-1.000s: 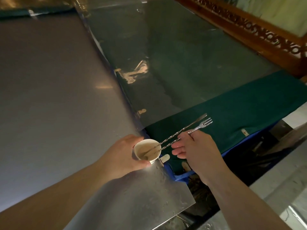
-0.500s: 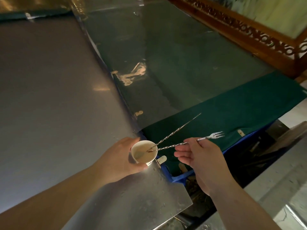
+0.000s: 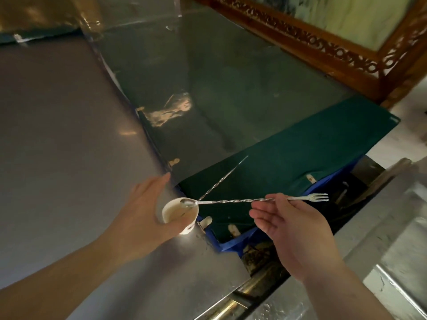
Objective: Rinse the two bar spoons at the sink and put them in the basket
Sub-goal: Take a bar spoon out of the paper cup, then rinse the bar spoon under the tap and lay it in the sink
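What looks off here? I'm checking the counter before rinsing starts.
The paper cup in the left hand sits near the steel counter's corner, one bar spoon leaning far out. Pale patches mark the green surface.

The scene is dim and warm-toned. A small bright pool of light falls just below the white paper cup (image 3: pixel 180 215) on the dull grey steel counter (image 3: pixel 57 146), which carries soft reflections. Glare patches glint on the dark glass sheet (image 3: pixel 219 93). Straight edges bow from wide-angle distortion, and the edges are soft.
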The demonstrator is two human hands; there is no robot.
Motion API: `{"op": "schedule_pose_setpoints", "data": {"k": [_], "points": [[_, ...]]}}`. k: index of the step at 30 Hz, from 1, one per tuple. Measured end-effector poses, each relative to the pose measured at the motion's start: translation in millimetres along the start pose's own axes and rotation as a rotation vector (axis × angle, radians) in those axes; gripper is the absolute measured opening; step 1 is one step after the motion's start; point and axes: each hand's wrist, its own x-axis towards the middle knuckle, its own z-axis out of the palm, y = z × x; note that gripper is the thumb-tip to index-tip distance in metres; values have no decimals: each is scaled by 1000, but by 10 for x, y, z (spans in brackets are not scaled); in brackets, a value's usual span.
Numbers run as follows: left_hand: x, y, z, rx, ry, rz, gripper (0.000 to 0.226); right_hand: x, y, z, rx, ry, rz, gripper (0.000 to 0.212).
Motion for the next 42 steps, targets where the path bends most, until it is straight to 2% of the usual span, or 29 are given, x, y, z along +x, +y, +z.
{"op": "schedule_pose_setpoints", "data": {"k": [3,6,8,10,13,15,17,19,24,29,34,42], "points": [[-132,340,-76,-161,197,121,57,-113,-131,-235,68,12,-9,30],[-245,789,-107,-291,214,222,31,-292,-266,-526,151,42,-44,32],[-290,1121,-25,-417,148,242,25,-449,-360,-765,224,81,-94,31],[-301,1452,138,-526,78,194,29,-616,-472,-1037,302,127,-146,30],[-264,1953,497,-577,6,110,28,-868,-641,-1535,379,217,-207,30],[-244,2327,787,-739,-142,20,20,-1053,-740,-1918,416,285,-252,30],[-283,2710,1093,-960,-339,-83,25,-1256,-793,-2338,457,356,-302,30],[-350,3044,1374,-1068,-479,-138,22,-1430,-805,-2725,496,430,-350,30],[-618,3791,2159,-1105,-728,-225,27,-1772,-664,-3643,641,602,-416,28],[-966,4400,3044,-1086,-876,-348,14,-1979,-411,-4408,748,755,-438,27],[-1209,4708,3799,-1047,-926,-417,9,-1969,-147,-4925,802,876,-482,24],[-1218,4847,4183,-965,-931,-378,10,-1758,162,-5255,934,892,-422,25]]}}
